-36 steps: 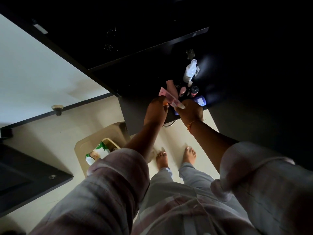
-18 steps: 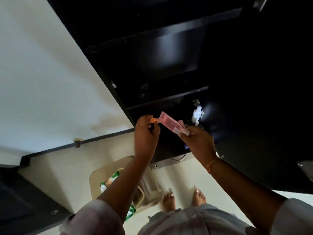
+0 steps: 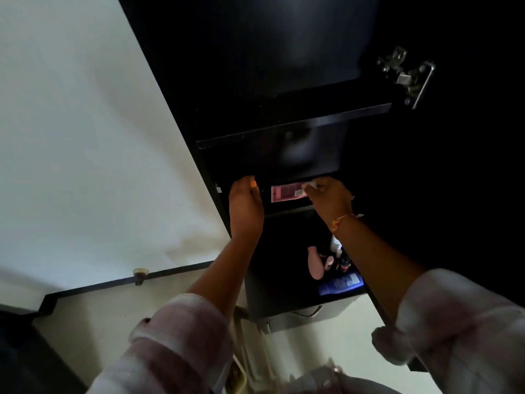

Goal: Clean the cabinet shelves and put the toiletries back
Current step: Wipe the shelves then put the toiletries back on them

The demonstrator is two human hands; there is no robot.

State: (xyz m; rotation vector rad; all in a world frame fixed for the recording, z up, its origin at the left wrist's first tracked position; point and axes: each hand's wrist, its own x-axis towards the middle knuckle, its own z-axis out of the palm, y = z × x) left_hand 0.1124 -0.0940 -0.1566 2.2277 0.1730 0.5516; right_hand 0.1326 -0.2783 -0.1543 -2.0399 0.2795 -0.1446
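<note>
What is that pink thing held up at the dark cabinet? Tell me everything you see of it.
The pink tube looks like flat, soft plastic with a white barcode patch near its right end. It lies level in a middle opening of the dark cabinet. The right hand pinches its right end; the left hand, holding a small orange piece, is apart from it. Whether it rests on the shelf is unclear.

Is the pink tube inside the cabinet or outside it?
Inside: the pink tube lies sideways in a shelf opening, the right hand pinching its end. Whether it rests there, cannot tell.
</note>
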